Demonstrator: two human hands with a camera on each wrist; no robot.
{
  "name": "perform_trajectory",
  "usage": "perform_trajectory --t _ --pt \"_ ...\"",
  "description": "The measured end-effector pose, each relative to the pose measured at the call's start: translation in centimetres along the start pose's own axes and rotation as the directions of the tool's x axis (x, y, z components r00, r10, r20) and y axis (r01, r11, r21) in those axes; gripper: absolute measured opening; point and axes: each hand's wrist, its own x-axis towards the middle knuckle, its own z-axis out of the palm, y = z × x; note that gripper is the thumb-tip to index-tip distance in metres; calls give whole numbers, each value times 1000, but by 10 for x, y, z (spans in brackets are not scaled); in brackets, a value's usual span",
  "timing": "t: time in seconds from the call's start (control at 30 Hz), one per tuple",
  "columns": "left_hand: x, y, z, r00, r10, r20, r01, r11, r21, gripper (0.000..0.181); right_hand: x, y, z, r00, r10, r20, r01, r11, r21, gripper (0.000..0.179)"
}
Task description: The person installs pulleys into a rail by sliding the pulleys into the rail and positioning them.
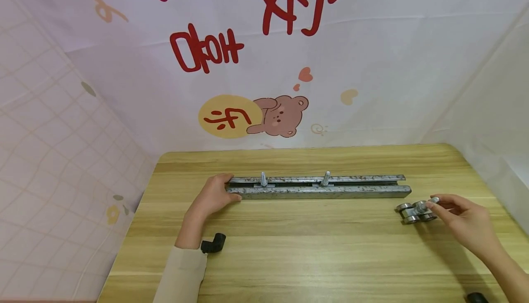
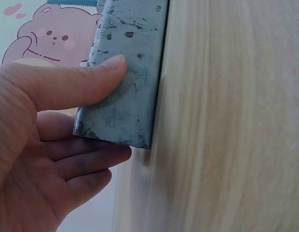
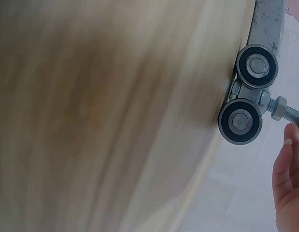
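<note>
A long metal channel rail (image 1: 322, 193) with rust spots lies across the table, its slot facing up. Two threaded bolts, a left one (image 1: 263, 180) and a right one (image 1: 326, 179), stand up out of the slot. My left hand (image 1: 215, 195) grips the rail's left end, and in the left wrist view the thumb presses on its side wall (image 2: 130, 96). Off the rail's right end, my right hand (image 1: 467, 220) pinches the bolt of a four-wheeled roller trolley (image 1: 415, 212). Two of the trolley's bearing wheels (image 3: 240, 122) face the right wrist camera.
A black elbow-shaped piece (image 1: 213, 243) lies beside my left wrist on the wooden table (image 1: 310, 257). Part of another black item (image 1: 476, 297) shows at the bottom right. A printed white cloth (image 1: 372, 55) hangs behind the table's back edge.
</note>
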Motion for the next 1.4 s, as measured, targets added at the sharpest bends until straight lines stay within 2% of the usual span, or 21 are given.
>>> perform_trajectory --t 0.27,0.47,0.9,1.4 --pt "0 1 -1 1000 3 4 -3 1000 10 78 4 7 -7 999 47 -9 -48 998 -42 27" --pt "0 0 -1 1000 4 1 -4 1000 6 78 8 12 -13 999 33 9 -32 995 -98 28" --pt "1 0 0 1000 -1 -3 1 1000 11 78 21 19 -23 1000 -15 -2 14 992 -128 27" --pt "0 -1 0 1000 6 -11 -5 1000 7 78 38 24 -19 999 31 40 -23 984 -179 39"
